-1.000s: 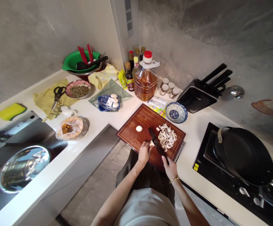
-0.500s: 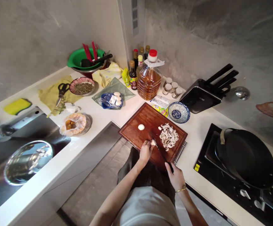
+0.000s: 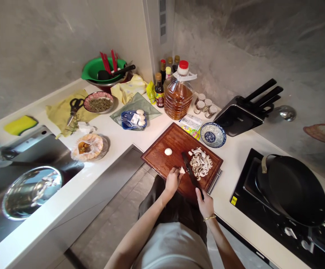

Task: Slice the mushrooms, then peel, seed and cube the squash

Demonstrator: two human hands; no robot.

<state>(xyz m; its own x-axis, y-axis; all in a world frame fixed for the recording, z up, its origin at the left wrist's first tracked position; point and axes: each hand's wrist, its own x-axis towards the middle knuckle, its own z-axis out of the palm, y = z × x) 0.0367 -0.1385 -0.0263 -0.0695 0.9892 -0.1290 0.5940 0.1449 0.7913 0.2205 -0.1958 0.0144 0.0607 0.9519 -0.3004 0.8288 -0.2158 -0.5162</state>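
Note:
On the wooden cutting board point(image 3: 156, 157), my left hand point(image 3: 172, 178) pinches a piece of white mushroom point(image 3: 181, 170) near the front edge. My right hand point(image 3: 205, 201) is closed round the handle of a dark-bladed knife point(image 3: 190, 172). Its blade points away from me, just right of the held piece and apart from it. Sliced mushrooms point(image 3: 201, 163) lie in a heap on the board's right side, close to the blade. A whole white mushroom point(image 3: 168, 151) rests by itself on the left half.
Behind the board stand a blue-patterned dish point(image 3: 213, 135), an oil jug point(image 3: 178, 95) and a knife block point(image 3: 237, 115). A black pan point(image 3: 293, 190) sits on the stove at right. Left are a blue mushroom tray point(image 3: 133, 120), a bagged bowl point(image 3: 88, 147) and a sink holding a metal basin point(image 3: 16, 200).
The knife has moved slightly away from the held mushroom, toward the sliced heap, and its tip has shifted forward. My right hand has moved a little forward and left. My left hand stays nearly in place.

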